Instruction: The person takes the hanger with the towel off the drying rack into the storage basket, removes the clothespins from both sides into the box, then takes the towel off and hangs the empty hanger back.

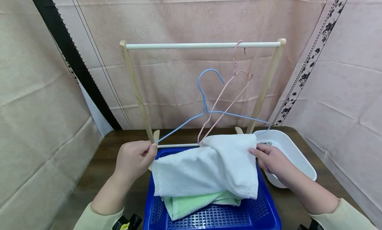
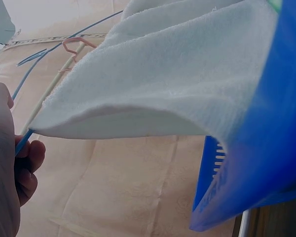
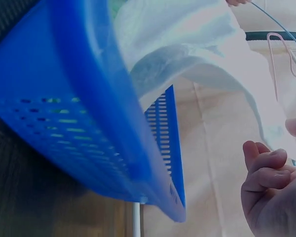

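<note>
A blue hanger (image 1: pixel 191 119) stands upright above the basket, its hook up. My left hand (image 1: pixel 134 157) grips its left corner; in the left wrist view, fingers of that hand (image 2: pixel 29 163) curl around the blue wire beside the towel's corner. A white towel (image 1: pixel 206 170) hangs folded over the hanger's lower part, hiding the bottom bar. My right hand (image 1: pixel 271 158) pinches the towel's upper right edge between thumb and fingers, below the hanger's right corner. Beneath the white towel, a light green towel (image 1: pixel 191 205) lies in the blue basket (image 1: pixel 270 206).
Behind the basket stands a drying rack with a white rail (image 1: pixel 179 45) and wooden posts. A pink hanger (image 1: pixel 222 94) hangs from the rail, right of its middle. On the right, a white tray (image 1: pixel 298 157) holds small metal clips (image 1: pixel 265 143). Pale curtains surround the brown table (image 1: pixel 98 177).
</note>
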Demonstrator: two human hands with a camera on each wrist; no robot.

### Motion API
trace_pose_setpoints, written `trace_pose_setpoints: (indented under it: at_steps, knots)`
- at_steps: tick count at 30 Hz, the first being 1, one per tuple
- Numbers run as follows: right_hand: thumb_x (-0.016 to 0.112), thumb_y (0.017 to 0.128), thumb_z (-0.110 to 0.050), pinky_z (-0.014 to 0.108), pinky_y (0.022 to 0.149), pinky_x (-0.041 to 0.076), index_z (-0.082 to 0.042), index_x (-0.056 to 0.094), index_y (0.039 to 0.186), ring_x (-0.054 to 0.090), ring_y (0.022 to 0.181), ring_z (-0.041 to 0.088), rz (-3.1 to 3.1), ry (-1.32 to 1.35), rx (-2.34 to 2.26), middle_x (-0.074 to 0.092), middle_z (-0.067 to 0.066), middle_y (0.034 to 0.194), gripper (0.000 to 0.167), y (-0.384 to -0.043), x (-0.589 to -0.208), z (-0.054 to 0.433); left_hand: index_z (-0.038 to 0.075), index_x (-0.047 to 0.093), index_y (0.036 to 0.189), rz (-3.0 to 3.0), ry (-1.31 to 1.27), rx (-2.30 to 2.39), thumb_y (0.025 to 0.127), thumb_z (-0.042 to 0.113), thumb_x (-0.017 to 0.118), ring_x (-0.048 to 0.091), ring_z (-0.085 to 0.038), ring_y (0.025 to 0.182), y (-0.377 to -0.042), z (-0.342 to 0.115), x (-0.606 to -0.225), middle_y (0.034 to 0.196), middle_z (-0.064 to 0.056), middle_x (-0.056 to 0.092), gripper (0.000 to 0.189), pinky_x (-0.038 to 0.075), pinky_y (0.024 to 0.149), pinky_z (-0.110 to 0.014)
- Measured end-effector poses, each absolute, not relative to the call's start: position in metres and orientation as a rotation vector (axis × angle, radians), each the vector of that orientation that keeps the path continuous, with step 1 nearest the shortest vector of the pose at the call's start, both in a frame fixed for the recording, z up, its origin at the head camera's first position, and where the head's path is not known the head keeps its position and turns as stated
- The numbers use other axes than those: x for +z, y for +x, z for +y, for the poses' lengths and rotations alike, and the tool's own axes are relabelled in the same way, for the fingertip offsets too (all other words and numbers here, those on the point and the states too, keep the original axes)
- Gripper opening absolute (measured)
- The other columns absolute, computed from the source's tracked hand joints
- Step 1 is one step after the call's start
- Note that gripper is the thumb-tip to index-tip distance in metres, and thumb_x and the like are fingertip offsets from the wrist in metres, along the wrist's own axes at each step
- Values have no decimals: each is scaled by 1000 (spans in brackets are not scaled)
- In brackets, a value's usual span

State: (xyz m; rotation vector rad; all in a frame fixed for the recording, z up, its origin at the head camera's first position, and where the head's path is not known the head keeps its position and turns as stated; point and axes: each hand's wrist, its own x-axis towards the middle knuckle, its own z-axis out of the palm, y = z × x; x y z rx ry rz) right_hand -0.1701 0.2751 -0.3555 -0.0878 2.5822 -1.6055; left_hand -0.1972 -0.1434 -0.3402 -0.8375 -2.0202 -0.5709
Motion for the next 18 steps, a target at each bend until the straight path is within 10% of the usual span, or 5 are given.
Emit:
trace_pose_setpoints:
  at_steps: [18]
  knots:
    - [61,98,-23,26,43,33,1,52,114,41,47,11,2426,-205,-1755,44,0,60,31,-176,-355,268,23,38,54,-2027,-844,-573,95,25,46,23,0,46,-199,-145,-343,52,13,30,42,19,42,-16]
